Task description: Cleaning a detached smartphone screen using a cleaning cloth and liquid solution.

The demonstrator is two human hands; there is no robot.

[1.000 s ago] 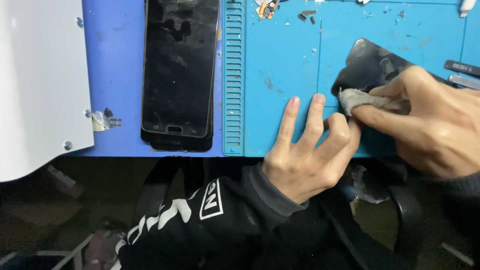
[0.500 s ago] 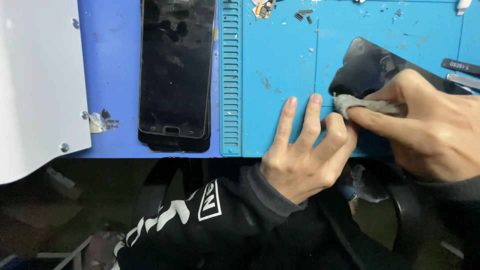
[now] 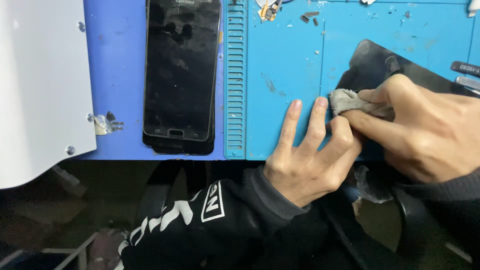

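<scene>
A dark phone screen panel (image 3: 372,65) lies tilted on the teal work mat (image 3: 290,65) at the right. My right hand (image 3: 425,127) pinches a small grey cloth wad (image 3: 350,101) and presses it onto the panel's lower left part. My left hand (image 3: 310,155) rests flat on the mat beside it, fingers spread, its bent fingers against the panel's near edge. Much of the panel is hidden under both hands.
A stack of black phones (image 3: 180,75) lies left of the mat's slotted strip (image 3: 235,80) on the blue bench top (image 3: 115,60). A white device (image 3: 40,85) fills the left. Small screws (image 3: 310,17) and parts lie at the mat's far edge; tweezers (image 3: 465,67) at right.
The cloth and my right hand have shifted slightly across the panel; my left hand stays in place. The view has moved a little.
</scene>
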